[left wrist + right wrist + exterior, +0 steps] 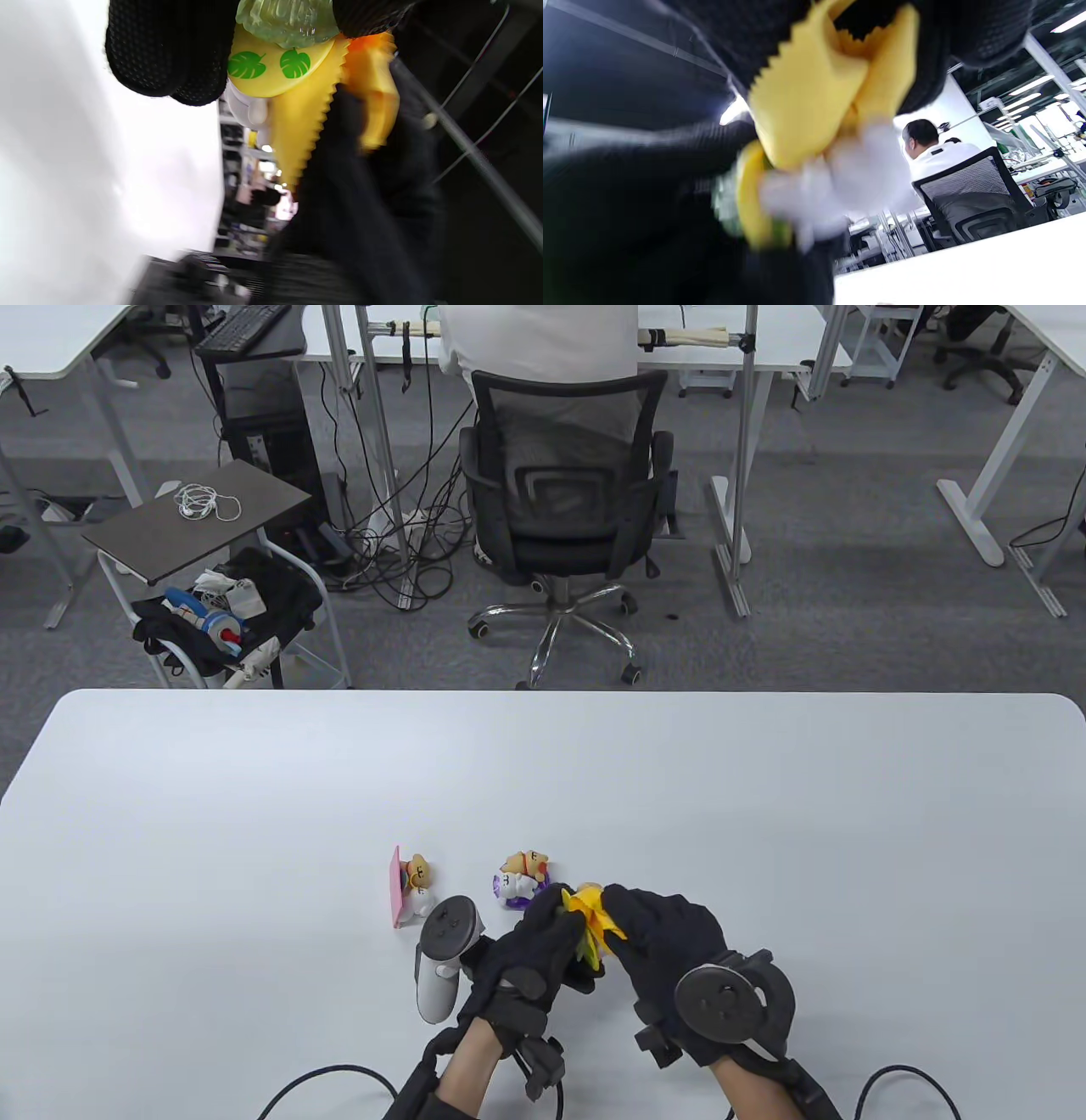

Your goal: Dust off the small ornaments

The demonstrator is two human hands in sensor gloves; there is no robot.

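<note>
1. Far left on the white table [254,814]: an ornament with a pink upright panel [395,887] and a small bear-like figure against it. It stands free, just left of the left hand's tracker. Looks like light, hard plastic; judged easy to tip, so best pinched by the base.

2. Next right: a second ornament on a purple base [516,884], with an orange-and-white figure on top. It stands on the table just beyond the hands, touched by neither. Likely rigid, with small protruding parts that could snap under a hard rub.

3. Left hand [530,954], low centre, lifted off the table: its fingers are curled round a third ornament [278,74], gripping it by the base. The left wrist view shows a yellow disc with green leaf prints, a clear greenish part above it and a white figure beyond. Judged smooth and a bit slippery, light, stiff; holding the base leaves the figure open for wiping.

4. Between the hands: the yellow cloth [596,923], soft and thin with a pinked zigzag edge, bunched against the held ornament's figure.

5. Right hand [670,937]: fingers closed round the cloth, pinching it in folds and pressing it on the figure; the right wrist view is blurred, so the exact contact cannot be told.
</note>
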